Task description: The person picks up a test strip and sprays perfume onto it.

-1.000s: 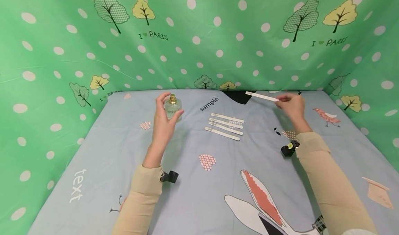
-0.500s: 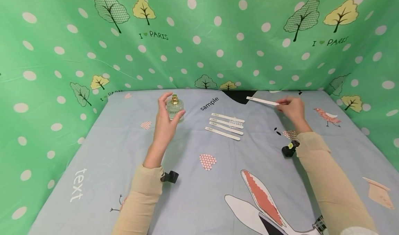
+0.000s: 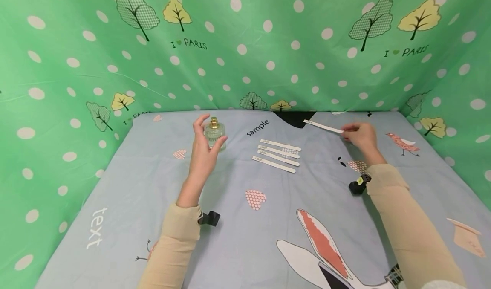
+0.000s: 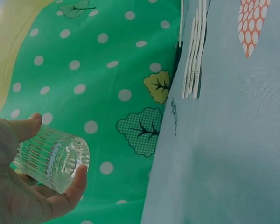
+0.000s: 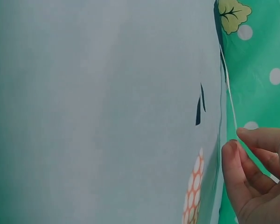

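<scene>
The left hand (image 3: pixel 203 154) gripped a bottle (image 3: pixel 215 132) while the right hand (image 3: pixel 362 137) pinched a strip (image 3: pixel 323 126). Four more strips (image 3: pixel 278 157) lay between them.

Held upright bottle (image 3: pixel 215 133); held white strip (image 3: pixel 323 126)

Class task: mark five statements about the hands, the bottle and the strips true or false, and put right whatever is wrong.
1. The left hand holds a clear bottle. True.
2. The loose strips on the blue cloth number seven. False: there are four.
3. The right hand pinches a white strip near one end. True.
4. The pinched strip touches the bottle. False: they are well apart, with the loose strips lying nearer us, between the two hands.
5. The bottle has a gold-coloured collar. True.
</scene>
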Demonstrator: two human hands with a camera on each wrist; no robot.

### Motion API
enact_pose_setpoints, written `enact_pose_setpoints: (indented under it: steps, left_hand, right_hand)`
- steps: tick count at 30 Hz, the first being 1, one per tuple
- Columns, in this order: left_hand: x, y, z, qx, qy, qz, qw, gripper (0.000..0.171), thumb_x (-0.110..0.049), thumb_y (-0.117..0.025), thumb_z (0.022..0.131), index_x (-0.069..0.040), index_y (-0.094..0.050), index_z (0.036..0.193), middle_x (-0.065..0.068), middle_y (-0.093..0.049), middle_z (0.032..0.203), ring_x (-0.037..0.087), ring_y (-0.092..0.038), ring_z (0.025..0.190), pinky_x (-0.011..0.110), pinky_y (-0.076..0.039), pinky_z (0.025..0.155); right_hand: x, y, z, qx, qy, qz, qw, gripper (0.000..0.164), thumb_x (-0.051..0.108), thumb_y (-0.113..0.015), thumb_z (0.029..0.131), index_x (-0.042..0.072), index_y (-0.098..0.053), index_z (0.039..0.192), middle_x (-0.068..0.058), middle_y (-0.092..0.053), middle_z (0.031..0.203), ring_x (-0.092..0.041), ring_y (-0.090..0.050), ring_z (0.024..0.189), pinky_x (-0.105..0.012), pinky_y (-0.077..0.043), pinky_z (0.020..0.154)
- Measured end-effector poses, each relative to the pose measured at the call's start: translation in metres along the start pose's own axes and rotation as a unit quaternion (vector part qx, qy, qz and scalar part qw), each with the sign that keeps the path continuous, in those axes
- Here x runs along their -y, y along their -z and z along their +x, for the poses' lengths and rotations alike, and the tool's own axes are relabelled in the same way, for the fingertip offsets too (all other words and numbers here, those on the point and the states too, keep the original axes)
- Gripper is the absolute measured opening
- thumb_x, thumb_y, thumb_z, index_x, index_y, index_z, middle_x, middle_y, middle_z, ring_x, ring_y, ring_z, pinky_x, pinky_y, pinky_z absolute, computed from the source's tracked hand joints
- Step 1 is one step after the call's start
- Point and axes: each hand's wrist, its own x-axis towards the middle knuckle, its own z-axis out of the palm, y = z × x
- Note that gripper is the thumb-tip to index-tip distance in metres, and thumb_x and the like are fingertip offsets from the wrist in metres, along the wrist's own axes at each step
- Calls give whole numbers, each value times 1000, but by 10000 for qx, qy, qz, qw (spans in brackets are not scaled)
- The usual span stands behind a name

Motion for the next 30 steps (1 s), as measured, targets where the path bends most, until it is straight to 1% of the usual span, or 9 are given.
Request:
enact_pose_setpoints:
  steps: [2, 6, 12, 19, 23, 26, 27, 30]
  left_hand:
    - [0, 0, 0, -10, 9, -6, 10000, 67, -16, -65, 96, -20, -23, 148, 21, -46, 146, 38, -54, 125, 55, -48, 100]
    - [0, 0, 0, -19, -30, 44, 10000, 65, -16, -64, 97, -19, -25, 149, 22, -44, 148, 38, -52, 126, 56, -48, 99]
    - [1, 0, 0, -10, -167, 178, 9997, 64, -16, -64, 97, -18, -26, 149, 17, -39, 153, 37, -44, 137, 57, -41, 108]
    - [1, -1, -1, -16, -292, 228, 9993, 63, -16, -64, 97, -17, -27, 149, 13, -37, 156, 34, -39, 142, 56, -35, 114]
    - [1, -1, -1, -7, -338, 235, 9992, 63, -15, -64, 97, -16, -27, 149, 13, -36, 157, 34, -38, 143, 55, -35, 114]
    - [1, -1, -1, -9, -317, 217, 9993, 63, -15, -63, 97, -16, -28, 149, 13, -37, 156, 34, -38, 143, 55, -36, 113]
    - [1, 0, -1, -16, -299, 211, 9993, 62, -15, -63, 97, -16, -28, 149, 13, -37, 156, 34, -39, 142, 55, -37, 113]
    - [1, 0, -2, -36, -272, 212, 9994, 62, -15, -64, 97, -16, -28, 148, 13, -37, 156, 34, -40, 141, 55, -38, 112]
  right_hand:
    - [-1, 1, -1, 2, -36, -17, 10000, 30, 9, -68, 92, -5, -68, 119, -28, -67, 115, 8, -56, 60, -12, -51, 57]
    - [-4, 2, -3, -15, -43, 20, 10000, 32, 11, -68, 93, -4, -67, 120, -27, -68, 113, 8, -56, 59, -12, -52, 57]
    - [-5, 2, -6, -21, 28, 112, 9999, 32, 11, -69, 93, -5, -67, 119, -22, -70, 105, 8, -58, 59, -14, -54, 58]
    - [-2, 2, -10, -39, 143, 78, 9999, 32, 13, -69, 93, -4, -67, 119, -22, -71, 103, 7, -59, 59, -15, -55, 58]
    - [0, 2, -12, -46, 183, 182, 9997, 32, 13, -69, 92, -4, -67, 119, -15, -73, 95, 8, -58, 59, -14, -54, 58]
    - [2, 2, -13, -40, 184, 248, 9995, 33, 13, -70, 92, -5, -67, 119, -10, -72, 92, 8, -59, 60, -14, -54, 58]
    - [3, 1, -14, -33, 176, 258, 9995, 33, 13, -70, 92, -5, -67, 119, -11, -72, 93, 7, -59, 60, -14, -54, 58]
    - [4, 1, -16, 18, 177, 259, 9995, 34, 14, -69, 93, -5, -66, 120, -19, -71, 102, 7, -60, 61, -15, -55, 60]
